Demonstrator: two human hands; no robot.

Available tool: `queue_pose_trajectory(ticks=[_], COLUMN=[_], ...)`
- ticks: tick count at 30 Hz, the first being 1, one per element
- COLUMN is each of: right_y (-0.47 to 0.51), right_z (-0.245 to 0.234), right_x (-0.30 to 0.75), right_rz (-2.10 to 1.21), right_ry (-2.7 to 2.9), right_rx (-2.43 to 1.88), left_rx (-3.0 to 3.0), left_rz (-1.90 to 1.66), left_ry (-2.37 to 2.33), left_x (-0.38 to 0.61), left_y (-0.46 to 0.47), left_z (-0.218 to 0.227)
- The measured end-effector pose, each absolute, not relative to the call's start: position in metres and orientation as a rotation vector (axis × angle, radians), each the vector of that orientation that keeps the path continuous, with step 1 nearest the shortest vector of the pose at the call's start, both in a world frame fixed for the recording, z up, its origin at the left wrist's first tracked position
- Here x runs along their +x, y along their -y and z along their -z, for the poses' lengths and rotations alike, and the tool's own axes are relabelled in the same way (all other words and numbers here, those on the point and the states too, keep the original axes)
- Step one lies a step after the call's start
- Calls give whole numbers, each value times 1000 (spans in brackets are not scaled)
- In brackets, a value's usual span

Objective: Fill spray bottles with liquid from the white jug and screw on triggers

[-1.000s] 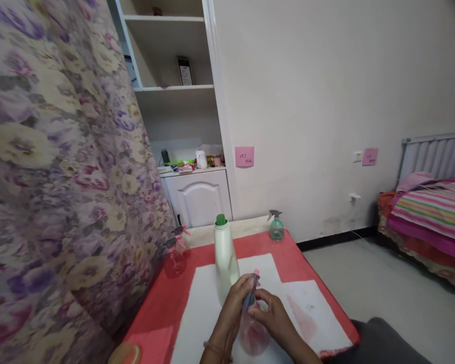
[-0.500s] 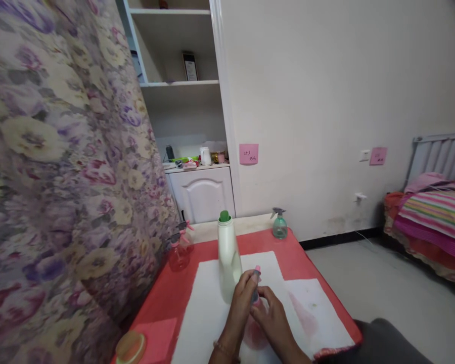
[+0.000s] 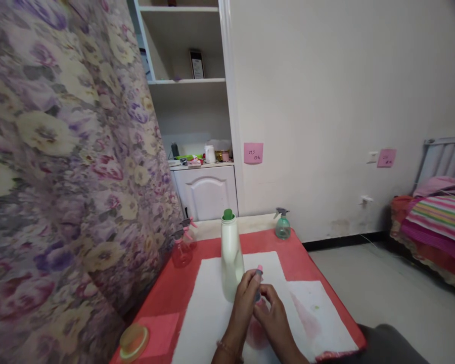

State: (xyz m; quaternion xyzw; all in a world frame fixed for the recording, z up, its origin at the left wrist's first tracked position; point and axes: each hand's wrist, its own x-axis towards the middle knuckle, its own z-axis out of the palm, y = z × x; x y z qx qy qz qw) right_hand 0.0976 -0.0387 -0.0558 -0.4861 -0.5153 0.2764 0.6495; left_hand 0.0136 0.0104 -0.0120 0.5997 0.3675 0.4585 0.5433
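A see-through pink spray bottle (image 3: 257, 334) stands on white paper (image 3: 205, 298), partly hidden by both hands. My left hand (image 3: 246, 289) is closed around its grey and pink spray head. Just below, my right hand (image 3: 276, 316) has its fingers curled at the bottle's neck. Close beside my left hand, on its far left side, rises a tall pale green jug (image 3: 230, 253) with a handle and a green piece in its mouth.
Pink spray bottles (image 3: 182, 252) stand at the table's left edge, a green spray bottle (image 3: 282, 228) at the far right corner. A round yellowish lid (image 3: 134, 342) lies near left. A floral curtain (image 3: 79, 177) hangs along the left side. Damp-looking pink stains mark the right-hand paper (image 3: 326, 308).
The view has turned slightly left, so the surroundings sit a little further right. Both hands keep their places on the spray bottle, with barely any visible finger movement.
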Motion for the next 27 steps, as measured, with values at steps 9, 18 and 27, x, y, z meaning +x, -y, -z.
queue_pose_trajectory(ticks=[9, 18, 27], right_y=[35, 39, 35], right_z=[61, 54, 61], right_x=[102, 106, 98], right_rz=[-655, -683, -650], right_ry=[1188, 1284, 1171], right_rx=[-1086, -1001, -1120], left_rx=[1420, 1431, 1443], left_rz=[-1104, -1137, -1142], left_ry=[-893, -900, -912], left_x=[12, 14, 13], left_y=[-8, -9, -8], left_z=[13, 15, 11])
